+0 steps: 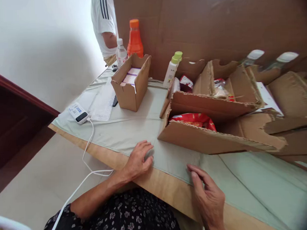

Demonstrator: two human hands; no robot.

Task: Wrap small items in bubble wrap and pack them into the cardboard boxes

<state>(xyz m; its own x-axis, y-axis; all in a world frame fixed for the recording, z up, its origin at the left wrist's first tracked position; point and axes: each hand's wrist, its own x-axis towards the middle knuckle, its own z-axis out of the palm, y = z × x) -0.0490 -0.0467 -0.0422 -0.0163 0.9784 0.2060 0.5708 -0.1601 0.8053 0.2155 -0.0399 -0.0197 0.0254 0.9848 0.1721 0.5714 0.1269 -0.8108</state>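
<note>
My left hand rests palm down on the pale green cloth near the table's front edge, fingers loosely curled and holding nothing. My right hand lies at the cloth's front edge, fingers stretched out together and touching the fabric, nothing held. Just beyond both hands stands a large torn cardboard box with a red packet inside.
A small open cardboard box stands at the back left, with a water bottle and an orange bottle behind it. A white device with a cable lies at the left corner. Another person stands at the far end. Cardboard sheets line the back.
</note>
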